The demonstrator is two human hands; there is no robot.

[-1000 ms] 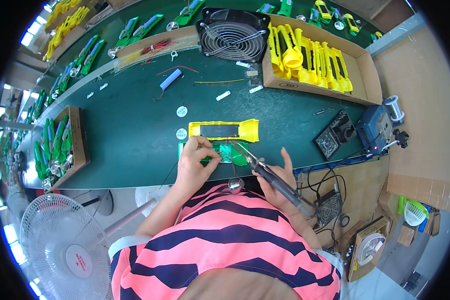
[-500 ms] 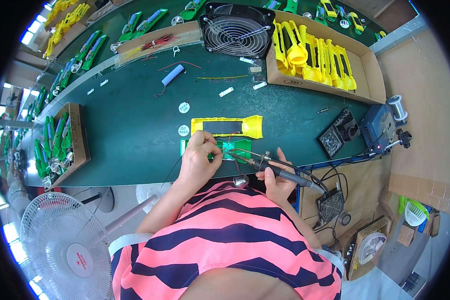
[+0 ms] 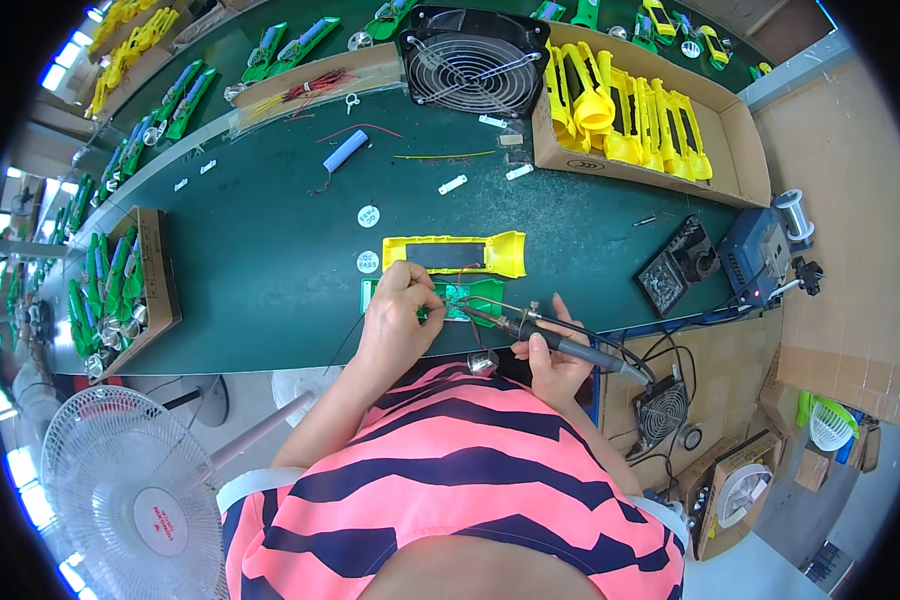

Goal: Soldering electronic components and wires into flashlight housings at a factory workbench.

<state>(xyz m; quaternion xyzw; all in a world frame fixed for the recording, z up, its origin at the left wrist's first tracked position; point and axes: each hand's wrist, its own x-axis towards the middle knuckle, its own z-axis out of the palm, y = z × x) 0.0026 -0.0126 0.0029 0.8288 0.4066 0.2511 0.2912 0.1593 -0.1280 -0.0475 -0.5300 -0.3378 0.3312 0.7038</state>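
My right hand (image 3: 557, 366) is wrapped around a soldering iron (image 3: 570, 346) with a grey handle and a thin metal feed tube. Its tip meets the green circuit board (image 3: 457, 297) inside a green lamp housing half (image 3: 487, 312). Over the left part of that housing, my left hand (image 3: 402, 312) is closed in a pinch beside the tip. A thin dark wire (image 3: 346, 342) trails out from under this hand; the pinched end is mostly hidden. Just beyond lies a yellow housing half (image 3: 505, 254) with a dark panel. A shiny reflector (image 3: 482, 362) hangs on wires at the table edge.
A carton (image 3: 660, 178) of yellow housings stands back right, beside a black fan (image 3: 475, 62). The soldering station (image 3: 755, 255) and a black stand (image 3: 678, 265) are at right. Another carton (image 3: 160, 270) holds green lamps at left. A blue battery cell (image 3: 345, 150) lies behind.
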